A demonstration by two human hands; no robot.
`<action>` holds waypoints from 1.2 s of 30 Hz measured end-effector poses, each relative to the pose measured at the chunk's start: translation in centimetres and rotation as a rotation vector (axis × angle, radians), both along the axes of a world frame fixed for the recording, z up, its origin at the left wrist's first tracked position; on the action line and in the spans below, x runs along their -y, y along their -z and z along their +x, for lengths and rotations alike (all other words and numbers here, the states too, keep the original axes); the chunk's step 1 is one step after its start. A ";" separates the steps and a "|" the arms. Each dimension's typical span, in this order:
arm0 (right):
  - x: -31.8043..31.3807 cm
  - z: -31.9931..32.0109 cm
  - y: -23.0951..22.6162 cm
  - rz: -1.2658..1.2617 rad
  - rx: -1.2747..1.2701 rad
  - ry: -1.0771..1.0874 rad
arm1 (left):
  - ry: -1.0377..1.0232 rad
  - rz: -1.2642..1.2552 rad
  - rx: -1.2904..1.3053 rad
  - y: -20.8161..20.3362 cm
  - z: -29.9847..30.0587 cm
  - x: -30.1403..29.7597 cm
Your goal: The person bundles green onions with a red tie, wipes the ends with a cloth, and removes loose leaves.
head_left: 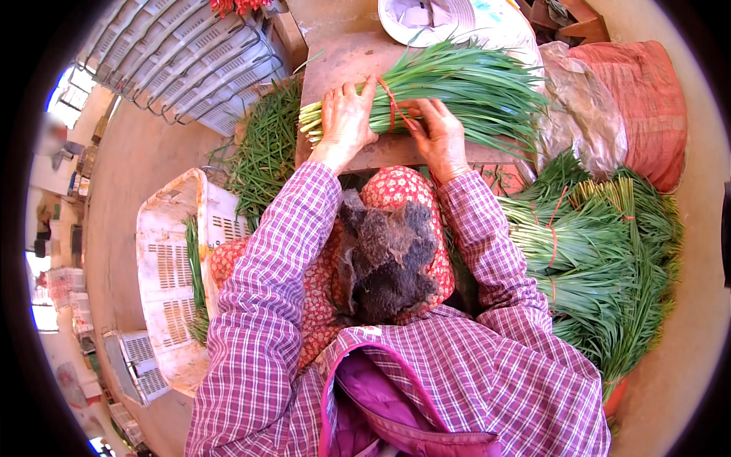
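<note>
A thick bundle of garlic chives [468, 84] lies across the board [339, 61] in front of me, pale stem ends to the left and green leaves to the right. My left hand [346, 126] is wrapped over the stems, holding them against the board. Around the bundle, just right of that hand, runs a thin red tie [391, 97]. My right hand [438, 137] pinches the tie at the near side of the bundle, its fingers bent. The fingertips of the right hand partly hide where the tie ends.
Tied chive bundles [563, 236] are piled at my right. Loose green stalks [263, 152] lie left of the board, near a dirty white plastic crate [171, 259]. Stacked grey crates [179, 57] stand far left. A pale hat [426, 17] and a red woven sack [640, 107] lie beyond.
</note>
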State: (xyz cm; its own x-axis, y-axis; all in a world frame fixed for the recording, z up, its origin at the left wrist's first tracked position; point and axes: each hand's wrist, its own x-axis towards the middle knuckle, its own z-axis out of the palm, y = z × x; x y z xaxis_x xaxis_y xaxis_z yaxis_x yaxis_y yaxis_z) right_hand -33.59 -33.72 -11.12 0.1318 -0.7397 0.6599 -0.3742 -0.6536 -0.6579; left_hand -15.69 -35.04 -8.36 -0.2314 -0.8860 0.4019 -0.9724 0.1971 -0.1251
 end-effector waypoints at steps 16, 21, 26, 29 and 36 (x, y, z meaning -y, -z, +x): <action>5.8 2.2 -2.7 0.717 0.716 -0.572 | 0.112 -0.022 -0.079 -1.4 -1.6 0.6; 5.2 2.6 -6.7 0.730 0.487 -0.487 | -0.009 0.139 -0.061 -2.6 -1.9 1.1; 4.5 3.1 -7.3 0.812 0.444 -0.511 | -0.052 0.303 -0.207 -3.0 -1.6 -0.5; 4.7 2.0 -6.9 0.814 0.454 -0.538 | -0.011 0.118 -0.126 -1.9 -2.8 -1.6; 4.8 0.2 -5.9 0.440 0.078 -0.523 | -0.034 0.113 -0.095 -0.9 -2.7 0.3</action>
State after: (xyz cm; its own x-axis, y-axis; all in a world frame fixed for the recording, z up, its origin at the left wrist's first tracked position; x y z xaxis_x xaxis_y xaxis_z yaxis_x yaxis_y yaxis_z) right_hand -33.40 -38.55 -5.22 0.5088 -0.7933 0.3344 -0.0233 -0.4009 -0.9158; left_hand -18.39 -35.32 -7.46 -0.1663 -0.9336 0.3174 -0.9851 0.1716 -0.0113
